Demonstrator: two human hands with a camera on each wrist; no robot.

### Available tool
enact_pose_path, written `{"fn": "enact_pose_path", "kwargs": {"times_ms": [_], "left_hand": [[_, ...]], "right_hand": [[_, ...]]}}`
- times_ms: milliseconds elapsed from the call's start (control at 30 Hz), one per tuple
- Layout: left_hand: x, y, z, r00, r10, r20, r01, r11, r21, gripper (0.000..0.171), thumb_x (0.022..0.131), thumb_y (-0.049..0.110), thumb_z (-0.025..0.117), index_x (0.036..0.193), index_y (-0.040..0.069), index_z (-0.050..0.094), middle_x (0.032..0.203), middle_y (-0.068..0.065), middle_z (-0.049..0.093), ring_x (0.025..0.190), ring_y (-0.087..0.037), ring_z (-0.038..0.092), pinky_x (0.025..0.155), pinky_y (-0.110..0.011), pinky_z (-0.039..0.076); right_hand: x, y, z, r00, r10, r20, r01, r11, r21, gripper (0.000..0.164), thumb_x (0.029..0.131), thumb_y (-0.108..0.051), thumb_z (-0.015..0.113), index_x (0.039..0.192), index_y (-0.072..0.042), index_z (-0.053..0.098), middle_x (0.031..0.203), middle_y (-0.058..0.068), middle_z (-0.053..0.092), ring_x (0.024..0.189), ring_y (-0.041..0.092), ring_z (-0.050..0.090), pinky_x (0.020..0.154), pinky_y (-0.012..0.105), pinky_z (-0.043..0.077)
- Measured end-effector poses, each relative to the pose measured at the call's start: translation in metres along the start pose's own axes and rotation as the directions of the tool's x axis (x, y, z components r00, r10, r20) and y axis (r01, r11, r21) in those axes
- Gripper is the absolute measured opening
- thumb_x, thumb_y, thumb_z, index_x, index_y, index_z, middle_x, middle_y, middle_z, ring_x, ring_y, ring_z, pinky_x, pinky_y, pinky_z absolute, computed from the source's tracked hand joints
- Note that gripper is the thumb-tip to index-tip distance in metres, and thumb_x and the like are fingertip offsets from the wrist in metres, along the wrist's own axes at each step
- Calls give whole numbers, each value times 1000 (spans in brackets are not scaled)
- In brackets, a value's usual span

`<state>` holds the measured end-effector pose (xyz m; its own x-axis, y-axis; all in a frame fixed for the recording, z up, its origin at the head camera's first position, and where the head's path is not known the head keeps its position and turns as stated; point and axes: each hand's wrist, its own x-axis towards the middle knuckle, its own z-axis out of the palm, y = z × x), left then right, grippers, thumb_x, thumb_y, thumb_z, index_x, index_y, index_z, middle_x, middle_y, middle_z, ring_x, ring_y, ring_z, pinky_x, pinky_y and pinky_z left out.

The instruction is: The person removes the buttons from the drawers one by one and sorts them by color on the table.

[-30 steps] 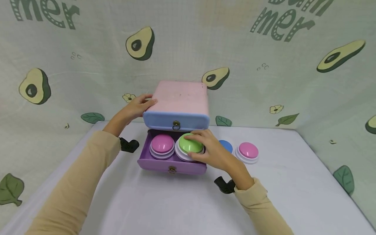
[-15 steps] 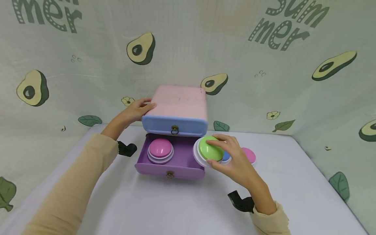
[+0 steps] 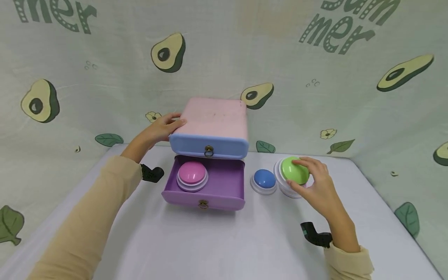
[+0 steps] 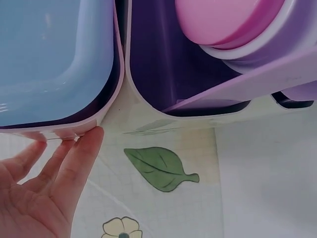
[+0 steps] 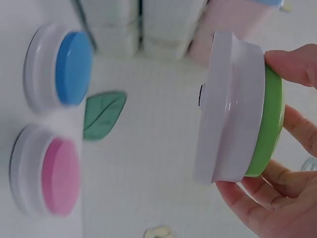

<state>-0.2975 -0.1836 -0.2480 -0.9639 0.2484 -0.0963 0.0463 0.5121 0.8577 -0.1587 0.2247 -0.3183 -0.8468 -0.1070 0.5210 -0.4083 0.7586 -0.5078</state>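
My right hand (image 3: 316, 184) grips a push button (image 3: 294, 171) with a green dome and white base, lifted above the table right of the drawer box. In the right wrist view the green button (image 5: 242, 111) is held by its edges between thumb and fingers, apart from the table. My left hand (image 3: 162, 127) touches the left side of the pink-topped drawer box (image 3: 214, 116). Its fingertips (image 4: 91, 139) lie against the box wall in the left wrist view. A pink button (image 3: 192, 173) sits at the left inside the pulled-out purple drawer (image 3: 224, 177).
A blue button (image 3: 264, 179) stands on the white table (image 3: 210, 245), right of the drawer. Another pink button (image 5: 62, 176) stands beside it, mostly hidden behind the green one in the head view. The blue upper drawer (image 3: 224, 147) is closed. A printed cloth (image 3: 210, 50) hangs behind.
The green button has left the purple drawer in my right hand and moved right, past the blue button and over the other pink one. My left hand has stayed on the box.
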Motion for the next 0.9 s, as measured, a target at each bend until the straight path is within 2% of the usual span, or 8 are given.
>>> {"fn": "enact_pose_path", "kwargs": {"times_ms": [133,333,500,667,767,900], "left_hand": [[-1,1,-1,1000,-16,0,15,1000,14,76,93,50,47,150,14,14,150,-19,26,128,-34,41,101,-50,41],[-3,3,-1,1000,-12,4,12,1000,21,74,94,50,45,150,14,14,149,-21,27,130,-35,38,102,-51,39],[-3,3,1,1000,-15,13,15,1000,21,74,94,50,44,150,15,12,149,-20,26,130,-35,38,102,-51,38],[-2,3,1,1000,-13,11,13,1000,24,74,94,50,44,150,14,12,149,-21,26,130,-36,38,102,-52,39],[-2,3,1,1000,-9,13,8,1000,28,75,94,50,44,150,14,12,150,-21,25,130,-36,38,102,-52,38],[-2,4,1,1000,-7,13,6,1000,31,76,93,51,44,151,14,12,150,-21,25,131,-36,38,102,-52,38]], "right_hand": [[-2,23,-8,997,77,-23,-78,996,-33,50,74,-5,74,119,1,55,128,23,46,116,39,36,79,49,39],[-5,55,-16,980,192,-49,-196,977,-88,51,77,-9,71,122,5,51,127,30,42,114,46,33,79,59,37],[-11,79,-16,955,292,-52,-297,947,-124,54,79,-11,69,124,8,47,126,36,37,114,50,31,80,59,33],[-17,95,-14,917,396,-42,-398,908,-133,57,81,-12,66,128,10,42,130,39,30,117,53,26,85,63,31],[-19,104,-12,899,438,-33,-438,889,-134,60,81,-12,66,130,10,39,130,41,28,118,54,24,87,65,30],[-20,112,-9,889,457,-32,-457,879,-135,63,80,-10,67,131,10,36,129,42,28,118,54,23,88,66,30]]}}
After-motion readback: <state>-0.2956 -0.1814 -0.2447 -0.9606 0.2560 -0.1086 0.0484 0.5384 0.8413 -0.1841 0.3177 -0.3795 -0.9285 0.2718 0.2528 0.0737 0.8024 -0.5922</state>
